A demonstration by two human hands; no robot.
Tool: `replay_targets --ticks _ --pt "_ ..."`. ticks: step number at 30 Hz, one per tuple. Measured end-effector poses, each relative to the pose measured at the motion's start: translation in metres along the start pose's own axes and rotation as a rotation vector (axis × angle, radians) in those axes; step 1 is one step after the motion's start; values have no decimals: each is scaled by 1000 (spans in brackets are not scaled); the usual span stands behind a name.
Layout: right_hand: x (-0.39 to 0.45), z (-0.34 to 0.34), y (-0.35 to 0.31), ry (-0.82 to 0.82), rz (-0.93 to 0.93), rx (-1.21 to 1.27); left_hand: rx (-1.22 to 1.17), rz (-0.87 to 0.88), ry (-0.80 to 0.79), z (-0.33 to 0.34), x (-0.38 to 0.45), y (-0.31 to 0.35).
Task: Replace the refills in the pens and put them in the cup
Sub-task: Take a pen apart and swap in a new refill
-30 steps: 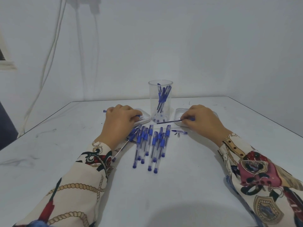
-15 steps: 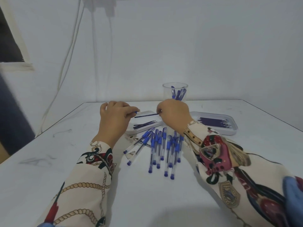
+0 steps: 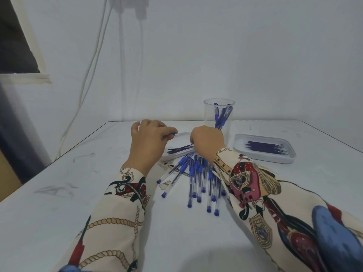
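Pens (image 3: 198,179), head view: a fan of clear-barrel, blue-grip pens lies flat mid-table at 6 o'clock of the cup (image 3: 219,116), tails toward the viewer; a few finished ones stand inside the cup. Light, stiff plastic, smooth barrels likely slippery and prone to roll; best pinched at the ribbed blue grip, judging by look. Refills (image 3: 181,148) in the left tray (image 3: 183,136) are thin dark rods, likely light and a bit bendy, so pinch near one end and feed straight. Left hand (image 3: 149,140) is curled, fingertips pinching a small blue-tipped piece at about 9 o'clock of that tray; whether it is a pen end or a cap, cannot tell. Right hand (image 3: 207,141) is curled over the left tray's near edge, fingers hidden behind the knuckles, so grasp cannot be told; it touches or is just beside the refills. Right tray (image 3: 264,149) at 3 o'clock of the cup holds a neat row of dark refills. Cup is tall, clear and narrow, so probably tippy if knocked by the wrist just beside it. Table (image 3: 98,193) edges: the left edge runs diagonally at 9–10 o'clock, the far edge sits behind the cup; open room at 6 and 7 o'clock toward the viewer. Right sleeve (image 3: 255,185) lies over the pens' right side and could drag them.
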State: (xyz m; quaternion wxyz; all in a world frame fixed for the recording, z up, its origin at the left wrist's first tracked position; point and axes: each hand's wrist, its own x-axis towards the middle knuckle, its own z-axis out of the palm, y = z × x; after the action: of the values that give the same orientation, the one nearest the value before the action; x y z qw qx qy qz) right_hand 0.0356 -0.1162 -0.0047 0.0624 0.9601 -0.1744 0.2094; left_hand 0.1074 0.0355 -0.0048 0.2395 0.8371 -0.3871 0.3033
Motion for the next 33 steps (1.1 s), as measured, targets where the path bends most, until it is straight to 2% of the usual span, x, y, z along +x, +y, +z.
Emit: replay_targets --ticks 17,25,29,33 --pt "-41 -22 42 37 61 192 -5 62 -58 15 -9 30" --pt "-55 -31 89 16 269 311 -67 114 -31 28 -17 61" --pt "-59 -27 124 13 402 273 -89 109 -36 29 -20 68" --pt "-68 -19 152 -71 521 219 -81 105 -98 30 -22 71"
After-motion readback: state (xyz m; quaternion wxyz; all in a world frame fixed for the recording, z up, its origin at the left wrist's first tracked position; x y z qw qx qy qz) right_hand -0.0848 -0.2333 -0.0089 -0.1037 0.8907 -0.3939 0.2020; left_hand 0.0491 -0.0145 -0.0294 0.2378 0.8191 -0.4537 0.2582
